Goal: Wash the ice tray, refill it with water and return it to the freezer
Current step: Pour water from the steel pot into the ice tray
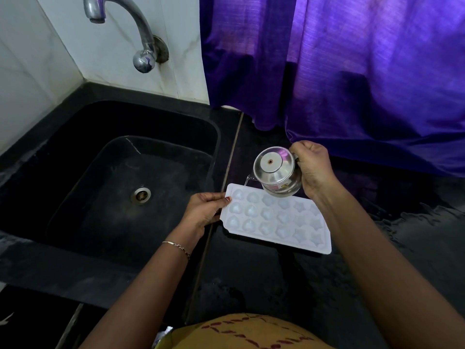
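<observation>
My left hand (205, 210) is pinching the short left end of the one ice tray (276, 220), eighteen pockets in three rows, lying on the dark surface (251, 285) with its long axis running rightward. Beyond, my right hand (312, 170) is gripping one steel pot (276, 172), tipping water (246, 182) into the far-left corner.

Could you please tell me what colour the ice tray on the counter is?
The ice tray is white, seen best in the head view, the only one.
</observation>
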The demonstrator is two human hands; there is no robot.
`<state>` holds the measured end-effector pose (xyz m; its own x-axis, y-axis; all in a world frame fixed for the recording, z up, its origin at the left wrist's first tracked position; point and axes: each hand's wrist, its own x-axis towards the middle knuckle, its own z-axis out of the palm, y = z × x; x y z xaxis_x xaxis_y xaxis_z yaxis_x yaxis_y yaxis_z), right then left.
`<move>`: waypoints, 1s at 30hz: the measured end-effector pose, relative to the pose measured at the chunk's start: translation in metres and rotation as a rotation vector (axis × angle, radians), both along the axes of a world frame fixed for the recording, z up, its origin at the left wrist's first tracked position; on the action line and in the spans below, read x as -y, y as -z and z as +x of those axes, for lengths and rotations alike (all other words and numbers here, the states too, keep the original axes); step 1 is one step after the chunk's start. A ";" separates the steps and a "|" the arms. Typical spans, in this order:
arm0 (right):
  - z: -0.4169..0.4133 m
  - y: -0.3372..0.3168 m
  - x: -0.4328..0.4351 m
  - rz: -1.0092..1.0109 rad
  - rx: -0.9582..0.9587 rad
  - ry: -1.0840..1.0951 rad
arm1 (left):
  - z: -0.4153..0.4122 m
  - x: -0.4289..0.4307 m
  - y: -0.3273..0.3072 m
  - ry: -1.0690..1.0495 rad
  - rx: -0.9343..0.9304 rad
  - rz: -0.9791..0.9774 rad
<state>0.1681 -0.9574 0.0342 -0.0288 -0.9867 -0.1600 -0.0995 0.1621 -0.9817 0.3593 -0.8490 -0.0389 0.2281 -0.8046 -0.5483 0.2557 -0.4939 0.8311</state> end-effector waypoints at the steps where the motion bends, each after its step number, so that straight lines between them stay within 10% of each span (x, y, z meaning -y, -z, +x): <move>1: 0.000 0.000 0.000 -0.001 -0.002 0.000 | 0.000 0.000 0.000 0.000 0.000 0.001; 30: 0.001 -0.002 -0.004 0.031 0.135 0.068 | 0.000 0.001 0.005 -0.008 0.007 0.009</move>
<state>0.1689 -0.9534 0.0364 -0.0712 -0.9778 -0.1970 0.0448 0.1942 -0.9799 0.3590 -0.8504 -0.0435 0.2384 -0.7979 -0.5536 0.2537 -0.4991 0.8286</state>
